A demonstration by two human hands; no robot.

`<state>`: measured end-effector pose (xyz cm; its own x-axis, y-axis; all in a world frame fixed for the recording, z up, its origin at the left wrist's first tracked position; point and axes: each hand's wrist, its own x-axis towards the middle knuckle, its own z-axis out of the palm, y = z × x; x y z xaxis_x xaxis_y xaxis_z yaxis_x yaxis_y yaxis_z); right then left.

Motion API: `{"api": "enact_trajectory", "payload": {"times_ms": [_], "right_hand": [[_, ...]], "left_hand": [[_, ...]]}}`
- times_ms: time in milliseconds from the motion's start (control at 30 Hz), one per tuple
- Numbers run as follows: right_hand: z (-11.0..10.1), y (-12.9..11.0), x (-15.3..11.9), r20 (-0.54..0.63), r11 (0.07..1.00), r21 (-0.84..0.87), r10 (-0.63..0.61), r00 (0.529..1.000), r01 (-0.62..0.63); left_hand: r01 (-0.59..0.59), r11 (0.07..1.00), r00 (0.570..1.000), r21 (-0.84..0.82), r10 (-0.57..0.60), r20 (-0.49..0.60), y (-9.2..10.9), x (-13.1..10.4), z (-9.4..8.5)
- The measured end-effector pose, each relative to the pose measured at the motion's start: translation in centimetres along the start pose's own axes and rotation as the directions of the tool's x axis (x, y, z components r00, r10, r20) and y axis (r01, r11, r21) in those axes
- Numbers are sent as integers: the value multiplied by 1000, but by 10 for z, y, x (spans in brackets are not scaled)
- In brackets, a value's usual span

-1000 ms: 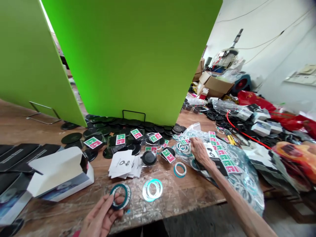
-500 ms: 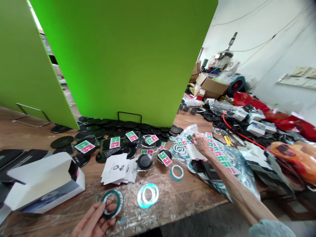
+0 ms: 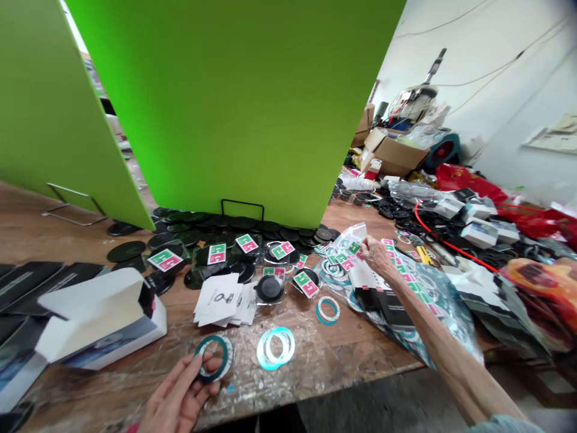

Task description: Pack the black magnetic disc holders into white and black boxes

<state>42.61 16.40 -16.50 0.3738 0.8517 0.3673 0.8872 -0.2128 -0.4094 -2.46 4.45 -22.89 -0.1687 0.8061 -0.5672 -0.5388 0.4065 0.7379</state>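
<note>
At the table's front, my left hand (image 3: 183,388) pinches a pair of overlapping rings (image 3: 226,359), one dark teal and one white. Further right, two overlapping blue and white rings (image 3: 276,349) lie flat, and another ring pair (image 3: 328,310) lies beyond them. My right hand (image 3: 377,255) is closed over the heap at the right, its fingertips beside a green and pink card (image 3: 354,248). Whether they grip that card is hard to make out. Below that hand are a white flap (image 3: 360,275) and black packaging (image 3: 396,311), on a clear bag of rings (image 3: 455,313).
An open white box (image 3: 103,325) stands at the left. White leaflets (image 3: 219,297) lie near a black round disc (image 3: 269,290) and several bagged discs with cards. Behind them rises a green panel (image 3: 243,108) on a wire stand. Black parts and small boxes (image 3: 480,231) crowd the right.
The view has shifted slightly, so the scene sits a little further right and higher. My left hand still holds the rings, and my right hand stays at the heap.
</note>
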Motion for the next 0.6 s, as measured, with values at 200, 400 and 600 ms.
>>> {"api": "enact_trajectory", "payload": {"times_ms": [200, 400, 600], "right_hand": [[-5, -33, -22, 122, 971, 235, -70, 990, 39], [21, -127, -67, 305, 840, 512, -373, 876, 180], [22, -187, -107, 182, 811, 502, -440, 879, 302]], "left_hand": [[-46, 999, 992, 22, 43, 115, 5, -7, 9], [-47, 999, 983, 25, 42, 176, 6, -10, 11], [-118, 992, 976, 40, 108, 190, 3, -15, 14]]}}
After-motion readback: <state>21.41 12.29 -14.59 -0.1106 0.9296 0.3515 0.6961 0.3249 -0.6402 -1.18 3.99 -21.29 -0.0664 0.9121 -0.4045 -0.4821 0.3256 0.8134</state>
